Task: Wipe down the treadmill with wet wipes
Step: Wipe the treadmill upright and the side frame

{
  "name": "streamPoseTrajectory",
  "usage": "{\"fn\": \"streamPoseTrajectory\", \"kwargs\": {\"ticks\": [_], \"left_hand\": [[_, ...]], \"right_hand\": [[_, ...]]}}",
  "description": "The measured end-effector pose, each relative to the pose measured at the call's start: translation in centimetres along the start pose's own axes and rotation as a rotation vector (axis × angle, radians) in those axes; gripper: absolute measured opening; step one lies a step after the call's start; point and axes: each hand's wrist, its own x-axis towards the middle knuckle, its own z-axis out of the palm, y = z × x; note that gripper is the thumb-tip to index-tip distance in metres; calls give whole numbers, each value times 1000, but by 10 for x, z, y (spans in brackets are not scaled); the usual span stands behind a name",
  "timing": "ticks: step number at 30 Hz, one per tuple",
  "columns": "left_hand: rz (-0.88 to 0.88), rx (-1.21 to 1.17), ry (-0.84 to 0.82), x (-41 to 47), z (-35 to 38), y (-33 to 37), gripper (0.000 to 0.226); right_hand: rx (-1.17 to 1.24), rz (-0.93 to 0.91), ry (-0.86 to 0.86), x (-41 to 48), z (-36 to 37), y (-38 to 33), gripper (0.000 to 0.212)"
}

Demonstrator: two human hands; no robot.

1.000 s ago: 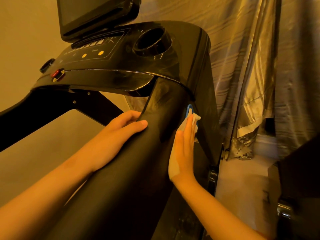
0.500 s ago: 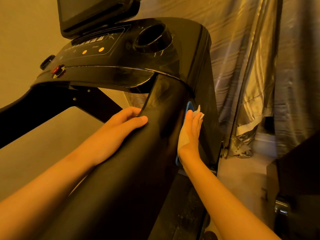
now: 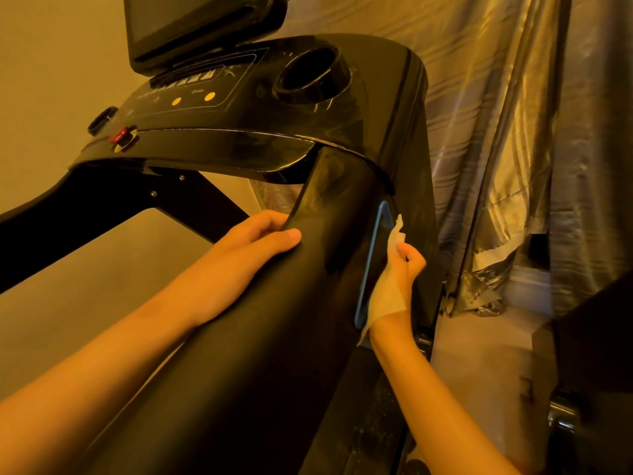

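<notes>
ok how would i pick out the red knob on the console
Find the glossy black treadmill console below the dark screen. Follow its front edge left to the small round red knob. The flat round buttons above are yellow, the outer knob black; only this is red.

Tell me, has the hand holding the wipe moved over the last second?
Yes. The right hand slid right, off the blue strip it covered, and its fingers curled round the wipe.
</notes>
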Motion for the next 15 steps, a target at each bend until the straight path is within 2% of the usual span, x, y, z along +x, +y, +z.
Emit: {"fn": "streamPoseTrajectory", "kwargs": {"ticks": [3, 6, 8, 12, 15], "left_hand": [[-16, 2, 0, 0, 0, 1, 43], [-19, 14, 2, 0, 0, 1, 39], [-22, 13, 7, 1, 0, 1, 42], [-11, 10, -4, 0, 0, 1, 41], [-16, -8, 5, 0, 0, 1, 35]], "right_hand": [[133, -101, -84, -6, 1, -12, 39], [18, -204, -244, -25, -6, -3, 58], [-119, -357, -288, -36, -7, 9, 80], [-170, -406, -245, -40, 5, 4, 71], [-230, -413, -197, -34, 9, -1, 82]]}}
